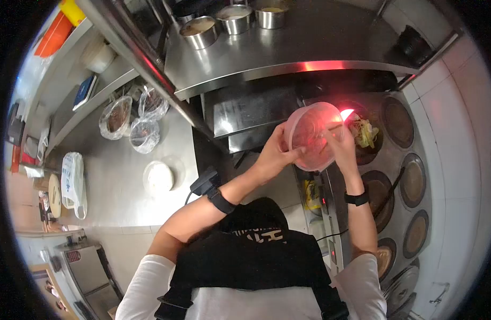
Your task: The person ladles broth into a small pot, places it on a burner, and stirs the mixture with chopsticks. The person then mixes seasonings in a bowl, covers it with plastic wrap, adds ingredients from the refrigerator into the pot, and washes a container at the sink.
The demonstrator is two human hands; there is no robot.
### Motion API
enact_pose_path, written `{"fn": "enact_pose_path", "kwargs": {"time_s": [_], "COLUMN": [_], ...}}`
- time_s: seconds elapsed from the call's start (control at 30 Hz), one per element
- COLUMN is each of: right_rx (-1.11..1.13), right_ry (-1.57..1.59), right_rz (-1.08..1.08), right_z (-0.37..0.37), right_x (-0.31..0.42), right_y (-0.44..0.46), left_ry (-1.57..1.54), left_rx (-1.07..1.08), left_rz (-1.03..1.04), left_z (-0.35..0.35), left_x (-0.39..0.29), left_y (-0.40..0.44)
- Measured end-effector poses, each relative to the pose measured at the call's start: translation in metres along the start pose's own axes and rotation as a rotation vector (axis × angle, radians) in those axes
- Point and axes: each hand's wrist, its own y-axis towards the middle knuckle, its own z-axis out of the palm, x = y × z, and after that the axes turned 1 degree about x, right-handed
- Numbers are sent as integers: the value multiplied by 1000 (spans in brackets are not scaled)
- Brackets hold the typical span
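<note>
My left hand (277, 154) grips the side of a round clear plastic tub (305, 136), tilted in front of me. The fingers of my right hand (340, 146) are closed at the tub's right side, around what looks like a thin brown stick (335, 127); its full shape is hard to see. Just beyond that hand, pale green shredded vegetables (366, 132) lie in a dark round pan, partly hidden by the tub and hand. Red light glares over the tub and pan.
Round dark-rimmed plates (414, 180) line the steel stovetop, with a long dark handle (390, 192) across them. Steel pots (199, 33) stand on the shelf ahead. Leftward, a steel counter (123, 200) holds bagged containers (145, 135), a white-filled tub (159, 176) and a plastic bag (73, 178).
</note>
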Motion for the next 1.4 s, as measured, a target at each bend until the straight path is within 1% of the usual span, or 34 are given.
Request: {"fn": "enact_pose_path", "kwargs": {"time_s": [0.03,0.07,0.1,0.17,0.23,0.27,0.3,0.37,0.4,0.43,0.47,0.5,0.53,0.57,0.6,0.63,0.7,0.73,0.8,0.87,0.93,0.97,1.03,1.1,1.13,1.2,1.23,1.3,1.33,1.4], "right_rx": [-13,-127,-243,-305,-393,-414,-425,-243,-259,-269,-224,-177,-182,-169,-154,-153,12,12,-45,-46,-49,-84,-123,-182,-184,-300,-303,-392,-391,-250], "right_ry": [-4,-164,-325,-366,-505,-556,-563,-539,-705,-708,-681,-650,-652,-701,-748,-748,-314,-310,-306,-247,-185,-431,-673,-633,-630,-94,-96,-276,-277,79], "right_rz": [-7,25,57,51,-62,-165,-170,62,86,82,217,350,345,238,131,129,310,310,114,123,141,-16,-171,0,4,334,333,83,85,461], "right_z": [-5,-11,-18,-35,-60,-80,-96,-117,-124,-130,-137,-145,-155,-165,-168,-176,-179,-177,-173,-184,-194,-193,-193,-173,-160,-141,-140,-131,-137,-138], "right_x": [-7,-9,-10,-10,-25,-49,-49,-46,-42,-39,-37,-36,-51,-77,-84,-88,-74,-76,-84,-117,-158,-166,-180,-145,-129,-107,-118,-137,-141,-115], "right_y": [6,11,15,20,28,37,38,37,35,35,35,35,37,40,42,41,40,38,35,32,32,31,28,41,45,54,57,61,58,49], "left_ry": [92,133,134,224,170,190,209,244,257,271,269,384,500,498,686,874,835,835,838,955,941,920,891,862,851,837,839,838,884,925], "left_rx": [-14,-32,-15,-17,-31,-60,-90,-95,-110,-126,-118,-146,-177,-175,-194,-214,-176,-150,-126,-216,-219,-220,-227,-238,-225,-208,-178,-150,-126,-112], "left_rz": [67,134,139,255,312,327,338,343,345,346,351,403,454,458,416,369,343,369,393,380,387,401,422,452,443,437,437,432,431,422], "left_z": [3,15,22,34,42,48,55,69,74,80,83,83,85,90,94,96,94,93,95,97,92,90,88,88,89,94,98,100,99,94], "left_x": [6,3,5,14,33,39,41,44,45,46,56,75,90,98,103,108,99,95,86,81,84,87,93,96,98,96,96,94,92,91], "left_y": [8,14,22,43,71,82,90,104,112,119,129,142,153,158,162,166,171,174,178,176,179,179,179,180,180,178,176,173,171,167]}}
